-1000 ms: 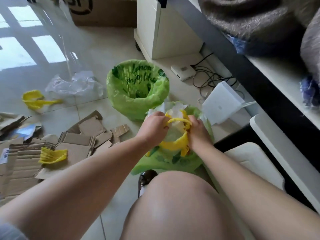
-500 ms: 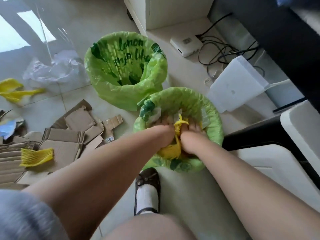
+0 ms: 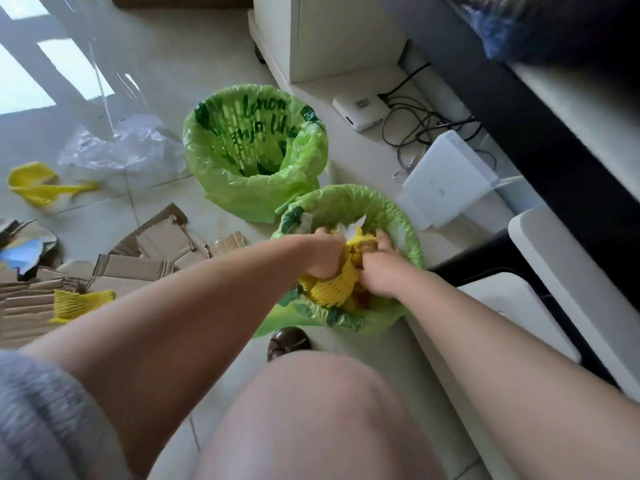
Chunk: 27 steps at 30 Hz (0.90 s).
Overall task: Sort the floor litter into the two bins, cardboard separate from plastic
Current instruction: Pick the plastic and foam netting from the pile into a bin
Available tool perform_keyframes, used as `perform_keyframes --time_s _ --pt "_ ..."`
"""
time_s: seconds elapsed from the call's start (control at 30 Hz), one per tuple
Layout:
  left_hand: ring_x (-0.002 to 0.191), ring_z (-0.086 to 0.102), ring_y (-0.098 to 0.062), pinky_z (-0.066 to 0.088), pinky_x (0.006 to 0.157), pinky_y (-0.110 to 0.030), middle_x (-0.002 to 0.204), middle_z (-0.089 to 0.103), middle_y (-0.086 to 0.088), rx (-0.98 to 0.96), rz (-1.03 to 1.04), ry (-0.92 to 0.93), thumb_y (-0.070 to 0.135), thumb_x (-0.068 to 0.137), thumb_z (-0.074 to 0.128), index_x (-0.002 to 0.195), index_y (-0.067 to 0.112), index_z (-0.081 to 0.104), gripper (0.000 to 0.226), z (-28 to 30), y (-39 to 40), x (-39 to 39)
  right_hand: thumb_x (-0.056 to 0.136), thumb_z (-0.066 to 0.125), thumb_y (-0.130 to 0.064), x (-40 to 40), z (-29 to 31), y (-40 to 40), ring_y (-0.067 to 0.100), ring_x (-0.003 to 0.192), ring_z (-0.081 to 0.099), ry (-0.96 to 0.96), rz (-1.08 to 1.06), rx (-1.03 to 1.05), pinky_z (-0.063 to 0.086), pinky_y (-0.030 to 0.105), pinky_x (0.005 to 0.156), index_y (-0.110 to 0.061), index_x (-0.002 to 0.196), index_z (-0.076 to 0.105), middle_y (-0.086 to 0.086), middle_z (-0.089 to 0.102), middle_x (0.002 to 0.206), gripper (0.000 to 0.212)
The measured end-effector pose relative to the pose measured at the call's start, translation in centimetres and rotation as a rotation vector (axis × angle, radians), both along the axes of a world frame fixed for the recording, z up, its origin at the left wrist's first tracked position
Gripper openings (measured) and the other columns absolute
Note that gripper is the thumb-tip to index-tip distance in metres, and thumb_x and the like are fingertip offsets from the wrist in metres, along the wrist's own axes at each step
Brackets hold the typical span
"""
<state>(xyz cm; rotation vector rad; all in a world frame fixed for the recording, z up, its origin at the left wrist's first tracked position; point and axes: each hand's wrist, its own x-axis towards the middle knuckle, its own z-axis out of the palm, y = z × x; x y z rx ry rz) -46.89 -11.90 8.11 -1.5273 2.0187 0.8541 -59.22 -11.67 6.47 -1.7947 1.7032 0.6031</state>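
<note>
Two bins lined with green bags stand on the tiled floor. The far bin point(image 3: 304, 174) looks almost empty. Inside the near bin point(image 3: 398, 216) my left hand point(image 3: 325, 254) and my right hand point(image 3: 379, 271) both grip a yellow foam net point(image 3: 329, 289) and press it down among white plastic scraps. Torn cardboard pieces point(image 3: 138, 268) lie in a heap to the left, with a second yellow net point(image 3: 78, 301) on top. A third yellow net point(image 3: 34, 187) and a clear plastic bag point(image 3: 117, 147) lie farther back on the left.
A white cabinet on wheels point(image 3: 332, 32) stands behind the bins. A white router box point(image 3: 360, 110), cables point(image 3: 422, 123) and a white device point(image 3: 446, 188) sit right of the bins. A dark desk edge point(image 3: 554, 133) runs along the right. My knee point(image 3: 311, 410) and shoe point(image 3: 287, 342) are below.
Both hands pushed the yellow net from above the rim down into the near bin, and still hold it there. My view has shifted slightly.
</note>
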Motion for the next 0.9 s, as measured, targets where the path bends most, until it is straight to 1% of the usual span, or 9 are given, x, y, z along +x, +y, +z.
perform_keyframes --time_s 0.1,0.2,0.27,0.4,0.5,0.57,0.63,0.77,0.9 --pt "0.132 0.037 -0.031 0.039 0.102 -0.038 0.148 0.032 -0.014 -0.023 0.066 0.134 0.013 0.093 0.044 0.147 0.010 0.024 0.058 2.0 0.4 1.6 0.096 0.039 -0.021 -0.5 2.0 0.6 0.038 0.145 0.010 0.004 -0.006 -0.054 0.021 0.046 0.116 -0.027 0.150 0.015 0.006 -0.016 0.159 0.060" --pt "0.101 0.052 -0.022 0.045 0.061 -0.023 0.126 0.049 -0.013 -0.005 0.141 0.229 0.001 0.089 0.042 0.144 0.008 0.031 0.057 4.6 1.3 3.2 0.095 0.042 -0.023 -0.4 4.7 1.1 0.037 0.144 0.016 0.016 0.000 -0.150 0.024 0.046 0.115 -0.025 0.148 0.019 0.011 -0.009 0.159 0.058" --pt "0.098 0.054 -0.021 0.044 0.057 -0.019 0.127 0.049 -0.013 -0.056 0.196 0.280 -0.004 0.088 0.041 0.145 0.013 0.033 0.060 6.4 2.0 4.9 0.097 0.043 -0.027 0.0 6.9 1.1 0.037 0.144 0.016 0.023 0.018 -0.193 0.022 0.046 0.115 -0.026 0.151 0.013 0.011 -0.009 0.159 0.061" --pt "0.121 0.048 -0.027 0.047 0.078 -0.025 0.151 0.031 -0.011 -0.194 0.361 0.337 -0.002 0.089 0.045 0.147 0.026 0.026 0.067 10.2 4.6 10.5 0.096 0.045 -0.028 2.3 12.4 0.1 0.040 0.143 0.017 0.069 0.183 -0.323 0.023 0.049 0.115 -0.026 0.150 0.016 0.014 -0.004 0.159 0.061" --pt "0.121 0.049 -0.029 0.046 0.069 -0.022 0.151 0.029 -0.013 -0.290 0.515 0.322 -0.004 0.089 0.045 0.148 0.025 0.024 0.069 11.4 6.6 16.5 0.096 0.046 -0.029 5.8 15.9 -0.6 0.039 0.142 0.021 0.076 0.315 -0.401 0.028 0.045 0.113 -0.027 0.149 0.020 0.014 0.000 0.159 0.059" --pt "0.123 0.047 -0.030 0.044 0.080 -0.027 0.148 0.034 -0.015 -0.375 0.619 0.263 -0.002 0.087 0.047 0.148 0.024 0.025 0.070 11.9 8.3 20.5 0.096 0.046 -0.031 9.0 17.2 -0.4 0.038 0.142 0.022 0.056 0.368 -0.433 0.030 0.045 0.112 -0.028 0.148 0.022 0.014 0.002 0.159 0.058" --pt "0.127 0.043 -0.030 0.041 0.090 -0.030 0.148 0.035 -0.014 -0.418 0.706 0.221 0.000 0.086 0.048 0.147 0.023 0.027 0.068 12.0 10.2 24.2 0.095 0.046 -0.032 12.5 17.4 0.6 0.036 0.143 0.019 0.026 0.467 -0.440 0.027 0.048 0.114 -0.030 0.148 0.023 0.012 0.004 0.159 0.057" --pt "0.122 0.048 -0.031 0.042 0.081 -0.029 0.147 0.036 -0.014 -0.382 0.818 0.166 0.002 0.086 0.051 0.147 0.023 0.028 0.069 10.9 14.6 29.8 0.096 0.046 -0.031 18.8 16.2 4.0 0.034 0.144 0.018 -0.009 0.677 -0.400 0.027 0.050 0.114 -0.028 0.148 0.023 0.008 0.003 0.159 0.057" --pt "0.132 0.041 -0.030 0.040 0.105 -0.036 0.151 0.031 -0.010 -0.348 0.860 0.089 0.009 0.083 0.055 0.146 0.025 0.029 0.070 8.7 18.6 33.5 0.095 0.047 -0.033 23.2 14.4 7.3 0.034 0.144 0.017 -0.002 0.821 -0.367 0.031 0.049 0.112 -0.030 0.148 0.020 0.008 0.002 0.160 0.059"
